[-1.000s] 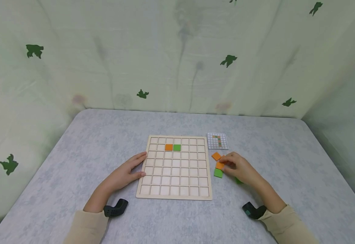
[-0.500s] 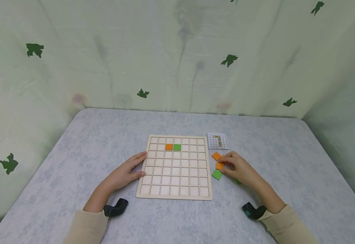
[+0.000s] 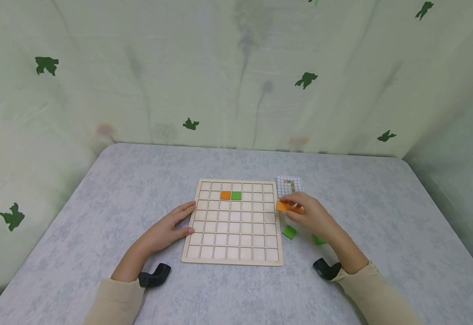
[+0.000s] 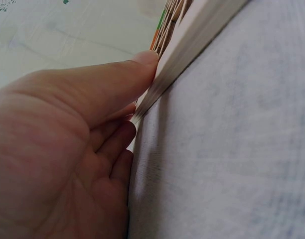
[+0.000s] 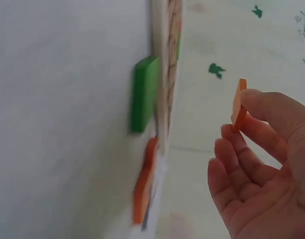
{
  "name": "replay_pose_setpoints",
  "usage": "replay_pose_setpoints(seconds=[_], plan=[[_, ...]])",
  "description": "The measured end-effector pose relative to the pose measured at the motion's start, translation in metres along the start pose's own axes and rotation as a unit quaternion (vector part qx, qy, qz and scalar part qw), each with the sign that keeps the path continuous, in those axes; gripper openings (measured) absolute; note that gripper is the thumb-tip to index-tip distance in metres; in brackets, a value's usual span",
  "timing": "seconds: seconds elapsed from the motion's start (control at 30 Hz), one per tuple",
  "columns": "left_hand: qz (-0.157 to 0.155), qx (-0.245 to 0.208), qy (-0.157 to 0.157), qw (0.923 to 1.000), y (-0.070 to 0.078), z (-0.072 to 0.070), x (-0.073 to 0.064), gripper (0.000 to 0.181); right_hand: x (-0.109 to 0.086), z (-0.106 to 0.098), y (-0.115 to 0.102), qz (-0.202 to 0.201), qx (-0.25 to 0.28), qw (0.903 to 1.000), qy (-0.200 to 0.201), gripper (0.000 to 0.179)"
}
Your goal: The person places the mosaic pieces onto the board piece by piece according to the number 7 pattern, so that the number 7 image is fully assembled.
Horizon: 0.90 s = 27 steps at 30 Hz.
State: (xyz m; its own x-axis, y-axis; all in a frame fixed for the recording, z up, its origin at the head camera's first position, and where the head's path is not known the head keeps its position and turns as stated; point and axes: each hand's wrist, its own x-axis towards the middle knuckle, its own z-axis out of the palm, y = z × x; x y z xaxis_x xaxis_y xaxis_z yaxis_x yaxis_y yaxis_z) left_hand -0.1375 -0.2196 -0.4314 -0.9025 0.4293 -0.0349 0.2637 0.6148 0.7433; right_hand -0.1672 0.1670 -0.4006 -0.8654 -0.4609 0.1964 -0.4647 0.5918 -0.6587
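**Orange tile point(image 3: 282, 206) aloft**

Toward two-to-three o'clock of the grid board point(image 3: 234, 227), the right hand point(image 3: 311, 215) pinches it; the left hand point(image 3: 165, 232), fingers loose, touches nine o'clock. Carrying seems the step; placing would call for squaring up.

Wears a plain beige left sleeve point(image 3: 114, 301) and a matching right sleeve point(image 3: 376, 295), creased near the cuff. Bears a black, bent left wrist camera point(image 3: 154, 277), dotted with small marks on its side, and a black right wrist camera point(image 3: 327, 270) of similar elbow shape.
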Motion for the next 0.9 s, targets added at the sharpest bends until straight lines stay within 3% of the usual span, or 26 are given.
replay_pose_setpoints(seconds=[0.2, 0.33, 0.5, 0.7, 0.9], plan=[[0.007, 0.002, 0.003, 1.0, -0.001, 0.0, 0.0, 0.067, 0.032, 0.011, -0.018, -0.046, 0.031, 0.9981, 0.026, 0.03], [0.005, 0.0, 0.001, 1.0, 0.0, 0.0, 0.0, 0.067, 0.053, 0.023, -0.025, -0.055, 0.052, 0.9964, 0.039, 0.033], [0.008, -0.002, -0.002, 1.0, 0.0, 0.0, 0.0, 0.066, 0.069, 0.041, -0.026, -0.028, 0.102, 0.9933, 0.047, 0.034], [0.012, 0.0, 0.002, 0.9999, -0.001, 0.0, 0.001, 0.067, 0.075, 0.055, -0.017, 0.026, 0.136, 0.9899, 0.031, 0.028], [0.004, 0.001, 0.004, 1.0, 0.0, 0.0, 0.001, 0.067, 0.073, 0.062, -0.005, 0.062, 0.108, 0.9922, 0.008, 0.025]])
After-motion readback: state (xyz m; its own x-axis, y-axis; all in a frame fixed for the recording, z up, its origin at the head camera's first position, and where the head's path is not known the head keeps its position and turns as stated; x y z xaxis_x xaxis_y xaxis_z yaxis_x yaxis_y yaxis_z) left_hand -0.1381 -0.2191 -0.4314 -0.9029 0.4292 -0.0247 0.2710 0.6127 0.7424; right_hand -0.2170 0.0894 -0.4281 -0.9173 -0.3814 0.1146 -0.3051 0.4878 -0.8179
